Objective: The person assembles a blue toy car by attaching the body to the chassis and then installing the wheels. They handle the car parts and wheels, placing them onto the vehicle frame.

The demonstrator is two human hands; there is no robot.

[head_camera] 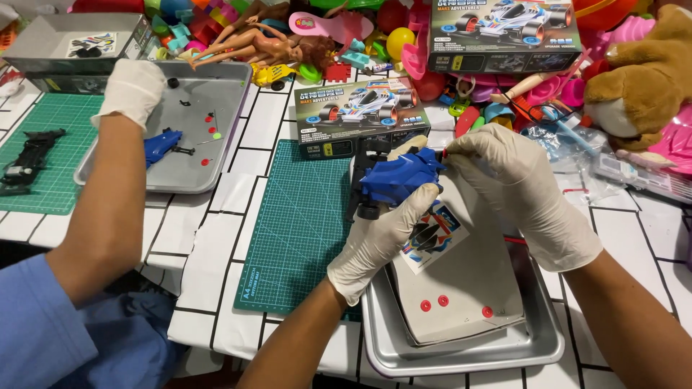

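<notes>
I see both gloved hands meeting just above the far end of the near metal tray point(461, 353). My left hand point(378, 241) grips the blue toy car body point(400, 176) from below, thumb pressed along its side. My right hand point(515, 191) pinches the same car body at its rear edge, fingers curled over the top. A sticker sheet point(431, 236) lies in that tray on a grey cardboard insert point(468, 288), just under the left thumb. Left of the tray lies a green cutting mat point(303, 223). Beyond the tray stands a toy car box point(360, 115). Far left of the tray, a co-worker's gloved hand point(133, 90) rests on a second tray point(180, 180).
</notes>
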